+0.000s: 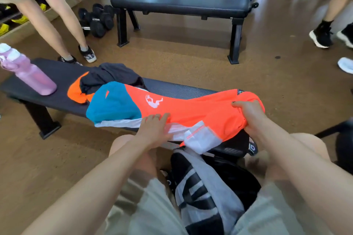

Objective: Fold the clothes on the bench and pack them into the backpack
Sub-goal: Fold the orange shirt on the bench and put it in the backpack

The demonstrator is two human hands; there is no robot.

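An orange garment [200, 110] with a teal panel and white trim lies stretched along the black bench [57, 74]. My left hand [154, 128] presses flat on its near white edge, fingers straight. My right hand [250, 114] grips the garment's bunched right end, thumb on top. A dark garment [110, 76] lies crumpled behind the teal part, over another orange piece [76, 91]. The black and grey backpack [206, 192] stands between my knees, below the bench edge.
A pink water bottle [28, 72] stands on the bench's left end. A second black bench [181, 4] is across the floor, with dumbbells [97, 19] beside it. A person's legs [63, 25] stand behind the bench at left; other feet [324, 34] are at right.
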